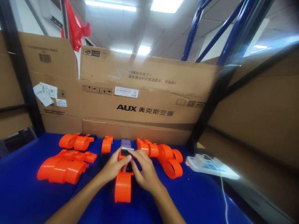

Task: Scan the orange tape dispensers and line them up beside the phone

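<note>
An orange plastic loop [123, 188] with a flat stem sits between my hands, its round end toward me. A small dark block with a pale edge [126, 151] is at the far end of the stem. My left hand [115, 166] grips the stem from the left, its thumb across the top. From the right, my right hand [145, 169] closes on the same piece, fingertips at the dark block. The fingers partly hide the middle of the stem. Just beyond the hands lies a phone [126, 143] with a lit screen.
More orange loops lie left [63, 168] and right [173, 168] on the blue table cover [98, 205], with a single orange loop [106, 145] near the back. A white power strip [212, 167] with a cable is at right. Cardboard [144, 124] walls the back; dark posts [207, 109] flank it.
</note>
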{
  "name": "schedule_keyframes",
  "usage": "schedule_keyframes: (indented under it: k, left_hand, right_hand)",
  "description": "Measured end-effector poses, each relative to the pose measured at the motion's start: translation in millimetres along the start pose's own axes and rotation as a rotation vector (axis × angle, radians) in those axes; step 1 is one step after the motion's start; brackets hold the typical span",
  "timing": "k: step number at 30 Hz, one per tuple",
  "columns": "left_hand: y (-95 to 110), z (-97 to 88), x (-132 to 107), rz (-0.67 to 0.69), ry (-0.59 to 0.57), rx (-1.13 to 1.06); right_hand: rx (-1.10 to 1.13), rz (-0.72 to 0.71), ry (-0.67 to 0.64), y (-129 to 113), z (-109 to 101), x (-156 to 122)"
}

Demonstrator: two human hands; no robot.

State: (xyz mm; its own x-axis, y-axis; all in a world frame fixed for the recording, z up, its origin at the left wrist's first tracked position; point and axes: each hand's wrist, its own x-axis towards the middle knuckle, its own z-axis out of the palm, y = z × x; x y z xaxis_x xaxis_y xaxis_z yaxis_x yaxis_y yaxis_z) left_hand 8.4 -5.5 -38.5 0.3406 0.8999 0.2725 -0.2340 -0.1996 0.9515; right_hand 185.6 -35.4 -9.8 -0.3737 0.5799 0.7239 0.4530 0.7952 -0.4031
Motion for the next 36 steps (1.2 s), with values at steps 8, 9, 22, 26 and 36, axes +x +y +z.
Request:
schedule_keyframes:
  k: [8,9,22,26,36]
  left_hand:
    - [4.2,-13.2,5.2,-0.070,0.105,-0.211]
    - [4.4,-13.5,5.4,-0.076,0.113,-0.245]
    - [13.7,-7.0,2.4,-0.085,0.139,-0.269]
    - [12.7,-7.6,1.9,-0.099,0.148,-0.274]
    - [8.1,-8.5,1.9,-0.111,0.147,-0.262]
  right_hand:
    - [-0.130,0.304,0.149,33.6,-14.7,-5.8]
    - [-0.227,0.339,0.081,39.1,-17.1,-8.1]
    - [-0.647,0.472,-0.395,49.0,-9.0,-17.2]
    - [-0.641,0.457,-0.373,48.5,-5.0,-19.1]
    - [-0.386,0.417,-0.113,51.5,-13.2,-18.8]
